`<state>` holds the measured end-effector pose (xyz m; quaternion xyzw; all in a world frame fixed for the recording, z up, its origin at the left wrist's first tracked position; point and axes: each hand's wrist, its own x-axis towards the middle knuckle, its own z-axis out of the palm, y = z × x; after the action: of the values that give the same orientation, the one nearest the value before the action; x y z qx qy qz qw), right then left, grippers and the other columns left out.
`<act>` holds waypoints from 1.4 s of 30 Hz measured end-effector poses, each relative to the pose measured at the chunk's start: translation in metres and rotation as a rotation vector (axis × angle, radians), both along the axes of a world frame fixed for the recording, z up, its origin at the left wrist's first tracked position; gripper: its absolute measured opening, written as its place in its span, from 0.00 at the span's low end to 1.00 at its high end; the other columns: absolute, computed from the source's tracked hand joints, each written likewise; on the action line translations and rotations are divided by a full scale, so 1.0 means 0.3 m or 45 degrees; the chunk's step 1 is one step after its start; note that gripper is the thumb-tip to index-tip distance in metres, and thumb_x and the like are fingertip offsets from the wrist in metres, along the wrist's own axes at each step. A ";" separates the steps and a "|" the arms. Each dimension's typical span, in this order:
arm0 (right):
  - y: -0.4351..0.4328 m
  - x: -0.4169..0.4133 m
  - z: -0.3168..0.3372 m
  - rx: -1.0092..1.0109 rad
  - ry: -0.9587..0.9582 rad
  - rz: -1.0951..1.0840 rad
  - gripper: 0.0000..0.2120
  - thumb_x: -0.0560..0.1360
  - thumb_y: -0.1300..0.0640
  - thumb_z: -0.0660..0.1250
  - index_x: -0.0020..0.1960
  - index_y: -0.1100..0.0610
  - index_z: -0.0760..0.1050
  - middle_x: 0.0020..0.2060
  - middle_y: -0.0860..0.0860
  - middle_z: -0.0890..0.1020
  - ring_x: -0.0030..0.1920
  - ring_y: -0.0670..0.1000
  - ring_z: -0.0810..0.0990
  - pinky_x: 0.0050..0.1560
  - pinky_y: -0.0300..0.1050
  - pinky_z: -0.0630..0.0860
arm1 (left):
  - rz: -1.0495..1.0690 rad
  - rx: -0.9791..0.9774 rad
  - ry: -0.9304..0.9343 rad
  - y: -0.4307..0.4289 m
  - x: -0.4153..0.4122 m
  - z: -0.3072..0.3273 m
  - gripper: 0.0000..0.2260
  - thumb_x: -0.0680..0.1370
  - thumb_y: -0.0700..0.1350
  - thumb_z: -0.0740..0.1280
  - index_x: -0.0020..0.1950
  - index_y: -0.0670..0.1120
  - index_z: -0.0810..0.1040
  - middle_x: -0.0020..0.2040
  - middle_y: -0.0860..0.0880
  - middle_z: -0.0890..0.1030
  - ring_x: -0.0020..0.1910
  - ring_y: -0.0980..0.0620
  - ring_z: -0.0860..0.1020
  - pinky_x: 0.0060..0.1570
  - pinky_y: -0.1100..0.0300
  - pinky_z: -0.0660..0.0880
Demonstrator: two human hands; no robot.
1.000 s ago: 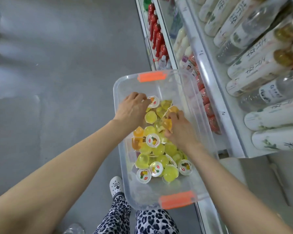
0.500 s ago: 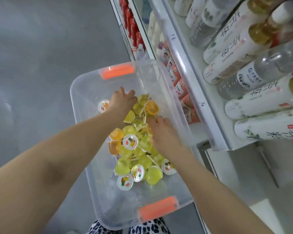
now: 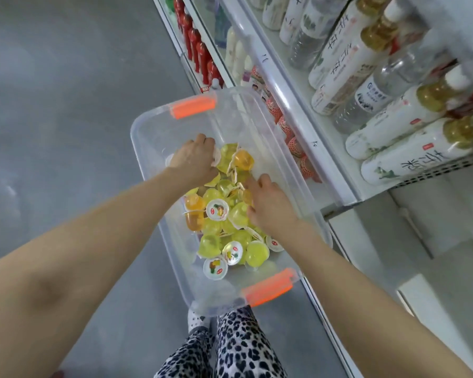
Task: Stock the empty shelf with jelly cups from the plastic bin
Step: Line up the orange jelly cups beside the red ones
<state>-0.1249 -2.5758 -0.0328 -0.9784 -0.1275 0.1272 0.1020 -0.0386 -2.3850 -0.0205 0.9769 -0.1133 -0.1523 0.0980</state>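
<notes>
In the clear plastic bin with orange handles [image 3: 159, 143], the left hand [image 3: 193, 160] curls its fingers round small yellow and orange jelly cups [image 3: 216, 211] at the far end, I cannot tell if the right hand [image 3: 269, 207] holds any, and it is best to scoop gently.

Jelly cups [image 3: 216, 210] — heaped in plastic bin [image 3: 175, 124]

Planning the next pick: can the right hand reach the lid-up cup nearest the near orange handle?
Probably yes: that jelly cup lies uncovered at the pile's near edge; the right hand is inside the open bin, nothing between.
</notes>
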 end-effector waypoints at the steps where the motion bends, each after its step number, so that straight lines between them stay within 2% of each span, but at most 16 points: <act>1: 0.002 -0.022 0.018 0.063 -0.010 -0.043 0.27 0.67 0.61 0.68 0.66 0.57 0.69 0.52 0.58 0.71 0.44 0.62 0.76 0.42 0.53 0.74 | 0.015 -0.069 -0.005 0.002 -0.031 0.027 0.25 0.73 0.47 0.68 0.68 0.41 0.68 0.60 0.41 0.72 0.57 0.38 0.74 0.55 0.50 0.70; 5: -0.009 -0.133 0.097 0.286 -0.093 -0.218 0.24 0.67 0.58 0.69 0.62 0.57 0.70 0.53 0.56 0.73 0.50 0.60 0.76 0.48 0.52 0.74 | 0.124 -0.333 -0.030 0.003 -0.162 0.153 0.27 0.73 0.49 0.68 0.70 0.46 0.65 0.61 0.42 0.74 0.58 0.41 0.74 0.53 0.52 0.69; 8: -0.032 -0.231 0.163 0.410 -0.182 -0.366 0.23 0.67 0.56 0.71 0.60 0.56 0.69 0.52 0.53 0.75 0.52 0.57 0.74 0.47 0.47 0.70 | 0.117 -0.439 -0.071 -0.002 -0.258 0.224 0.23 0.73 0.50 0.67 0.67 0.48 0.67 0.60 0.43 0.75 0.57 0.41 0.75 0.53 0.53 0.68; 10: -0.053 -0.298 0.211 0.486 -0.242 -0.495 0.24 0.68 0.54 0.72 0.61 0.54 0.68 0.53 0.52 0.77 0.53 0.55 0.75 0.48 0.45 0.70 | 0.091 -0.511 -0.081 -0.016 -0.323 0.269 0.22 0.74 0.50 0.67 0.67 0.49 0.69 0.59 0.43 0.75 0.56 0.42 0.75 0.53 0.54 0.68; 12: -0.082 -0.371 0.262 0.535 -0.307 -0.589 0.26 0.68 0.51 0.73 0.63 0.53 0.67 0.54 0.53 0.78 0.53 0.55 0.76 0.51 0.48 0.73 | 0.032 -0.594 -0.110 -0.039 -0.387 0.307 0.21 0.74 0.50 0.67 0.67 0.50 0.71 0.58 0.43 0.75 0.55 0.42 0.75 0.53 0.56 0.67; 14: -0.120 -0.450 0.318 0.555 -0.386 -0.656 0.26 0.68 0.52 0.73 0.63 0.55 0.68 0.54 0.54 0.78 0.54 0.57 0.76 0.51 0.48 0.72 | -0.036 -0.690 -0.134 -0.069 -0.443 0.340 0.20 0.75 0.49 0.68 0.67 0.50 0.73 0.58 0.45 0.75 0.54 0.45 0.76 0.53 0.62 0.65; 16: -0.163 -0.531 0.376 0.540 -0.467 -0.757 0.23 0.69 0.54 0.73 0.61 0.56 0.70 0.52 0.55 0.78 0.54 0.57 0.75 0.48 0.45 0.68 | -0.119 -0.742 -0.156 -0.109 -0.493 0.371 0.21 0.75 0.50 0.69 0.67 0.51 0.74 0.58 0.46 0.74 0.54 0.48 0.77 0.55 0.64 0.66; 19: -0.240 -0.657 0.453 0.473 -0.587 -0.858 0.21 0.69 0.53 0.72 0.60 0.54 0.72 0.52 0.53 0.80 0.53 0.57 0.76 0.49 0.46 0.68 | -0.262 -0.791 -0.163 -0.191 -0.552 0.419 0.24 0.74 0.51 0.71 0.68 0.47 0.72 0.59 0.45 0.73 0.55 0.48 0.76 0.58 0.59 0.69; 22: -0.327 -0.795 0.524 0.396 -0.659 -0.957 0.21 0.70 0.52 0.70 0.62 0.53 0.73 0.54 0.52 0.79 0.56 0.55 0.74 0.51 0.43 0.66 | -0.400 -0.809 -0.150 -0.293 -0.610 0.478 0.28 0.70 0.60 0.69 0.66 0.47 0.74 0.58 0.45 0.76 0.56 0.48 0.75 0.58 0.54 0.73; 27: -0.454 -1.043 0.650 0.346 -0.802 -1.149 0.21 0.71 0.51 0.70 0.62 0.51 0.73 0.55 0.51 0.77 0.58 0.54 0.73 0.57 0.45 0.68 | -0.605 -0.922 -0.087 -0.482 -0.743 0.599 0.28 0.64 0.63 0.71 0.59 0.48 0.78 0.54 0.48 0.78 0.51 0.49 0.78 0.51 0.50 0.78; 29: -0.498 -1.140 0.704 0.308 -0.867 -1.223 0.21 0.71 0.51 0.71 0.63 0.51 0.73 0.55 0.52 0.77 0.58 0.54 0.74 0.56 0.41 0.66 | -0.657 -0.986 -0.019 -0.563 -0.800 0.647 0.26 0.64 0.61 0.74 0.58 0.51 0.77 0.52 0.50 0.79 0.47 0.48 0.80 0.43 0.49 0.79; 31: -0.542 -1.230 0.751 0.238 -0.927 -1.305 0.21 0.72 0.51 0.72 0.64 0.52 0.74 0.56 0.51 0.78 0.58 0.53 0.75 0.54 0.36 0.62 | -0.737 -1.006 -0.008 -0.644 -0.860 0.695 0.24 0.66 0.58 0.76 0.58 0.51 0.76 0.51 0.52 0.81 0.45 0.50 0.80 0.35 0.54 0.76; 35: -0.634 -1.398 0.813 0.145 -1.034 -1.419 0.23 0.71 0.49 0.73 0.64 0.52 0.75 0.56 0.50 0.78 0.57 0.53 0.77 0.53 0.39 0.65 | -0.902 -1.023 0.008 -0.798 -1.001 0.784 0.25 0.67 0.57 0.77 0.59 0.50 0.77 0.51 0.54 0.81 0.47 0.56 0.79 0.48 0.59 0.77; 37: -0.681 -1.479 0.841 0.124 -1.057 -1.473 0.24 0.71 0.48 0.72 0.65 0.52 0.73 0.58 0.50 0.78 0.57 0.52 0.77 0.54 0.40 0.67 | -0.972 -1.028 0.018 -0.876 -1.072 0.822 0.24 0.67 0.57 0.77 0.58 0.51 0.76 0.49 0.55 0.81 0.45 0.57 0.78 0.45 0.64 0.75; 40: -0.753 -1.599 0.875 0.136 -1.097 -1.536 0.27 0.71 0.45 0.72 0.67 0.52 0.69 0.58 0.48 0.78 0.57 0.52 0.77 0.57 0.49 0.73 | -1.042 -1.071 0.052 -0.995 -1.181 0.870 0.25 0.67 0.57 0.77 0.59 0.50 0.77 0.50 0.54 0.81 0.45 0.57 0.79 0.47 0.60 0.76; 42: -0.804 -1.675 0.899 0.151 -1.137 -1.577 0.27 0.70 0.45 0.72 0.65 0.51 0.68 0.56 0.47 0.79 0.55 0.51 0.77 0.54 0.49 0.74 | -1.089 -1.097 0.065 -1.078 -1.257 0.899 0.24 0.67 0.56 0.78 0.59 0.49 0.77 0.50 0.54 0.81 0.45 0.55 0.80 0.50 0.56 0.77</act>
<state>-0.6276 -2.8171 0.2369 -0.8225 0.4086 -0.3677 0.1460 -0.4156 -2.7084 0.2493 0.7131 -0.5449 -0.1421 0.4176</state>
